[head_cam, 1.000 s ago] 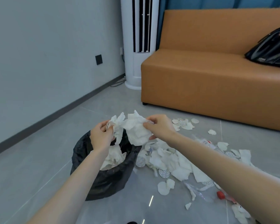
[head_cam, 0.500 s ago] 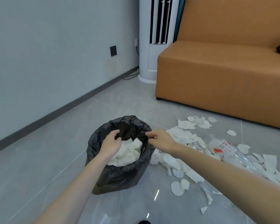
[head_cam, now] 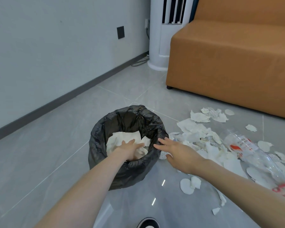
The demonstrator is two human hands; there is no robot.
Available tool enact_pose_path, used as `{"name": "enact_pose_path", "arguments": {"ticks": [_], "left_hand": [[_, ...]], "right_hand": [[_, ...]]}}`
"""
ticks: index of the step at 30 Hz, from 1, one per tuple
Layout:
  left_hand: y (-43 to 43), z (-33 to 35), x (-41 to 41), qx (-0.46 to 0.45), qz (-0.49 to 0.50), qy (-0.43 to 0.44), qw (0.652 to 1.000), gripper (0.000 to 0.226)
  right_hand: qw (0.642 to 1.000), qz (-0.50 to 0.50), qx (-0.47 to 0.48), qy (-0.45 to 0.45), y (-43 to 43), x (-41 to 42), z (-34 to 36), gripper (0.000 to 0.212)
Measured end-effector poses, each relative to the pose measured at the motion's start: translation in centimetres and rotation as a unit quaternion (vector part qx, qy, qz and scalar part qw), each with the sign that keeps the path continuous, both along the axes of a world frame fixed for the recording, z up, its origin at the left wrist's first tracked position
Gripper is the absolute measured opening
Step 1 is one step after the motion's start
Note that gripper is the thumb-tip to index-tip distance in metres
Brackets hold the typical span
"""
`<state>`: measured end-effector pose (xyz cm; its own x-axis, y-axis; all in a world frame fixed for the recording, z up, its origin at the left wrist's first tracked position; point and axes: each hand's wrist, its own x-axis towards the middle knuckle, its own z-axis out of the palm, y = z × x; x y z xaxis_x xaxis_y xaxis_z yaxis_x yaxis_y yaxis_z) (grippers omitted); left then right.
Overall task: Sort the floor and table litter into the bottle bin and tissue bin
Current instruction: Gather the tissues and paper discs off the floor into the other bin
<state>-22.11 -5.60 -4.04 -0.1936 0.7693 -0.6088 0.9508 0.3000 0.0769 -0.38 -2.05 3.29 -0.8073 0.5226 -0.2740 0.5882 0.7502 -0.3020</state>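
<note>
A round bin lined with a black bag (head_cam: 104, 129) stands on the grey floor, with crumpled white tissues (head_cam: 122, 137) inside. My left hand (head_cam: 130, 150) reaches into the bin, fingers straight, pressing on the tissues. My right hand (head_cam: 176, 153) hovers open just right of the bin's rim, above the floor litter. A pile of white tissue scraps and round pads (head_cam: 202, 139) spreads to the right. Among them lies a clear plastic bottle (head_cam: 247, 148) with a red and white label.
An orange sofa (head_cam: 229, 63) stands at the back right, with a white tower fan (head_cam: 163, 38) beside it against the grey wall. More tissue scraps (head_cam: 189, 185) lie near my right forearm. A dark shoe (head_cam: 148, 223) shows at the bottom edge.
Both hands held a bundle of tissues over the bin, then let it drop in. My left hand now presses down inside the bin and my right hand has opened beside the rim.
</note>
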Motion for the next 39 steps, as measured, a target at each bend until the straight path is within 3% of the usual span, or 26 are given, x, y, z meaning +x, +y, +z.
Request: {"name": "enact_pose_path", "arguments": {"ticks": [8, 14, 19, 22, 25, 30, 35, 39], "left_hand": [[0.4, -2.5, -0.5, -0.075, -0.018, 0.011, 0.997, 0.063], [0.2, -1.9, -0.3, -0.001, 0.039, -0.008, 0.999, 0.065], [0.2, 1.6, 0.8, 0.146, 0.135, -0.072, 0.977, 0.061], [0.3, 5.3, 2.5, 0.248, 0.175, -0.062, 0.951, 0.049], [0.8, 8.8, 4.7, 0.349, 0.190, -0.050, 0.916, 0.044], [2.3, 11.6, 9.0, 0.449, 0.159, -0.105, 0.873, 0.040], [4.1, 10.7, 13.7, 0.436, 0.111, -0.148, 0.881, 0.039], [5.5, 7.2, 17.1, 0.371, 0.073, -0.167, 0.910, 0.042]], "right_hand": [[1.000, 0.000, 0.001, 0.025, 0.1, -0.1, -0.1, 0.057], [0.999, -0.014, -0.020, 0.031, 0.0, 0.2, 0.0, 0.058], [0.995, -0.084, 0.000, 0.058, 0.2, 2.3, 0.2, 0.054], [0.987, -0.142, 0.016, 0.075, 0.5, 4.4, 1.0, 0.049], [0.976, -0.199, 0.030, 0.080, 0.6, 7.0, 1.5, 0.043], [0.958, -0.278, 0.038, 0.061, 0.9, 11.8, 0.9, 0.039], [0.935, -0.351, 0.006, 0.048, 1.4, 16.2, -0.9, 0.039], [0.922, -0.383, -0.027, 0.047, 1.9, 19.0, -3.4, 0.039]]}}
